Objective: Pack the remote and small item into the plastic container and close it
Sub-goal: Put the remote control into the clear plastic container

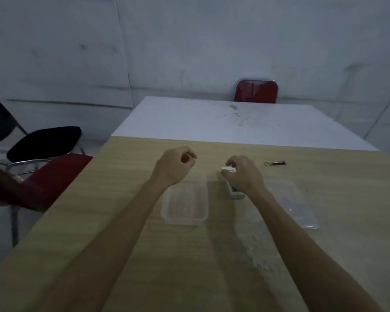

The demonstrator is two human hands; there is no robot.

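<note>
A clear plastic container (185, 218) stands open on the wooden table, holding nothing. Its clear lid (298, 206) lies flat to the right. Between them lies a white remote (234, 194), and my right hand (243, 174) is curled over it, fingers around its far end; most of the remote is hidden under the hand. A small dark red keychain item (277, 163) with a ring lies further back on the right. My left hand (176, 164) hovers above the container's far end, fingers loosely curled with nothing in them.
The wooden table (144, 255) butts against a white table (234, 122) behind it. A red chair (256, 90) stands at the far side, and red (54, 176) and black (43, 140) chairs stand at the left.
</note>
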